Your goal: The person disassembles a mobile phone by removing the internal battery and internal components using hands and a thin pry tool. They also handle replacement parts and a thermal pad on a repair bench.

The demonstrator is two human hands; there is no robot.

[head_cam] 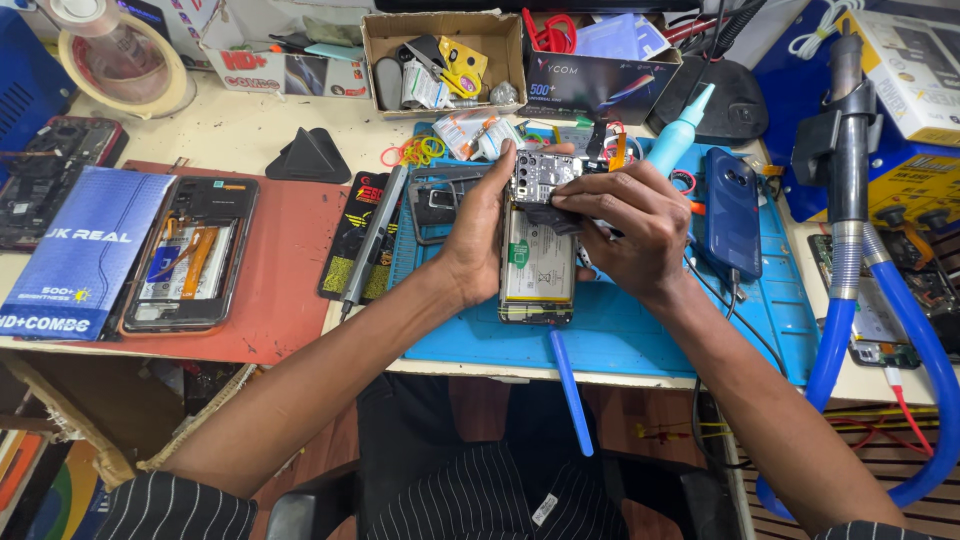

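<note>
Both hands are working on an opened phone (pixel 537 262) that is lying on a blue work mat (pixel 640 335). The left hand (pixel 478 235) is gripping the phone's left edge, and the right hand (pixel 628 222) is pinching a dark piece near its upper part. A blue plastic pry tool (pixel 571 390) is resting just below the phone. Another opened phone (pixel 190 255) is lying on a red mat (pixel 285 285), well apart.

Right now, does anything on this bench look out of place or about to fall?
Yes. The blue pry tool hangs well over the front edge of the blue mat, mostly unsupported. Otherwise, both hands, left hand and right hand, grip the opened phone, which lies flat on the mat.
</note>
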